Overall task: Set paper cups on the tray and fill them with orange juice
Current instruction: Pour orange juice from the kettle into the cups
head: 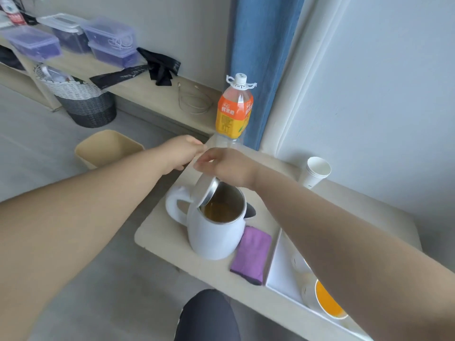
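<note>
A white kettle [216,237] stands on the table with its lid [205,190] tipped up and orange juice inside. My right hand [226,166] hovers just above the lid, fingers loosely curled and holding nothing. My left hand [181,152] reaches beside it over the table's far-left edge, its fingers turned away from the camera. Behind both hands stands the orange juice bottle [234,112], capped. The white tray [280,271] at the right holds a paper cup [328,303] full of juice and another cup [299,263] largely hidden by my right forearm. A stack of paper cups [316,172] stands at the back.
A folded purple cloth [252,254] lies between kettle and tray. On the floor to the left are a beige bin [108,148] and a woven basket [83,102]. A low shelf behind carries plastic boxes [108,43]. A blue curtain [261,57] hangs behind the bottle.
</note>
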Demonstrator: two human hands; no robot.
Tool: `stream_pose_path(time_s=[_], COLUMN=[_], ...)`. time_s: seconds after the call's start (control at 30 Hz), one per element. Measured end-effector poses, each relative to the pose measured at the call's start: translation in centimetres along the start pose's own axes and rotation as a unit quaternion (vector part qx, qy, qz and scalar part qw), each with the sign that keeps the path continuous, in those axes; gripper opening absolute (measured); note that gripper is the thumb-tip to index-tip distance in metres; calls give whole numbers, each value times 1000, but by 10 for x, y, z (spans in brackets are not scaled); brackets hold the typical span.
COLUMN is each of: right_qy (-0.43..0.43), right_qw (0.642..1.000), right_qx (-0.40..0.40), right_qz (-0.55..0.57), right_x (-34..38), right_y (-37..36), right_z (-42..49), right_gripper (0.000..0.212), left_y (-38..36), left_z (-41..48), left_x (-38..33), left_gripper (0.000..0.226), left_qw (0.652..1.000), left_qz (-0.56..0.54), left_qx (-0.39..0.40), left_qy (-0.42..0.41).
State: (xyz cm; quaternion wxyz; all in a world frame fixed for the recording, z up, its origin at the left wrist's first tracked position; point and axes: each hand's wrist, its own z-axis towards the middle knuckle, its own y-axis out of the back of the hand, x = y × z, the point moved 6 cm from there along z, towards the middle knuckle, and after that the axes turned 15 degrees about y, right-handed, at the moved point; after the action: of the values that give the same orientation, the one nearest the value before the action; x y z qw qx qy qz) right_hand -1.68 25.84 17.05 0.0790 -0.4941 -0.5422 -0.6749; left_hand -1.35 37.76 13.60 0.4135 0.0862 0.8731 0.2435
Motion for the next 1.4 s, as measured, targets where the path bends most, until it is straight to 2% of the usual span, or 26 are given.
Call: stream_pose_path(time_s=[0.1, 0.2, 0.37, 0.5, 0.6, 0.63, 0.7, 0.77, 0.8, 0.87, 0.97, 1.03, 1.1, 1.17, 1.23, 1.3, 1.4], right_qy=[0, -4, -66, -107, -104, -107, -114, -120, -123, -137, -161, -180, -194, -206, -210, -210, -224], right_qw=[996, 983, 977, 980, 984, 984, 972, 938, 924, 918, 926, 926, 912, 894, 888, 894, 889], right_qx=[-51, -49, -22, -32, -58, -84, -196, -324, -360, -350, -257, -203, -195, -216, -240, -265, -316], right_qz=[-77, -179, -202, -164, -131, -111, -55, 13, 44, 124, 223, 263, 305, 335, 331, 295, 244], right_x=[-13, -39, -84, -104, -95, -88, -75, -58, -52, -38, -26, -20, -16, -20, -22, -30, -37], right_y=[0, -4, -34, -48, -46, -44, -40, -46, -56, -82, -125, -147, -157, -160, -158, -157, -154], right_z=[-20, -33, -49, -49, -53, -58, -73, -94, -104, -117, -120, -116, -116, -121, -130, -139, -151], right_gripper=[36, 42, 50, 53, 53, 52, 49, 40, 31, 18, 21, 31, 45, 36, 27, 30, 48], left_y=[-12, -24, -27, -26, -22, -22, -21, -19, -19, -20, -28, -37, -49, -61, -67, -64, -59], left_z=[-22, -36, -43, -46, -46, -48, -52, -59, -61, -71, -88, -100, -110, -124, -134, -134, -121], left_x=[36, 60, 79, 80, 87, 89, 93, 99, 104, 108, 115, 124, 135, 144, 153, 158, 160], left_gripper=[33, 42, 44, 43, 32, 25, 23, 27, 28, 31, 38, 37, 32, 17, 20, 26, 29], left_qw=[999, 998, 990, 985, 981, 979, 977, 978, 976, 969, 966, 973, 994, 995, 981, 981, 982], left_qz=[43, 46, 131, 158, 179, 192, 201, 199, 201, 215, 222, 193, 84, -48, -103, -114, -142], left_qx=[2, 33, 1, -12, -20, -21, -28, -55, -77, -119, -131, -118, -50, 66, 139, 117, 19], left_qy=[-11, -14, -55, -70, -71, -63, -57, -35, -23, -2, 26, 38, 42, 60, 90, 105, 121])
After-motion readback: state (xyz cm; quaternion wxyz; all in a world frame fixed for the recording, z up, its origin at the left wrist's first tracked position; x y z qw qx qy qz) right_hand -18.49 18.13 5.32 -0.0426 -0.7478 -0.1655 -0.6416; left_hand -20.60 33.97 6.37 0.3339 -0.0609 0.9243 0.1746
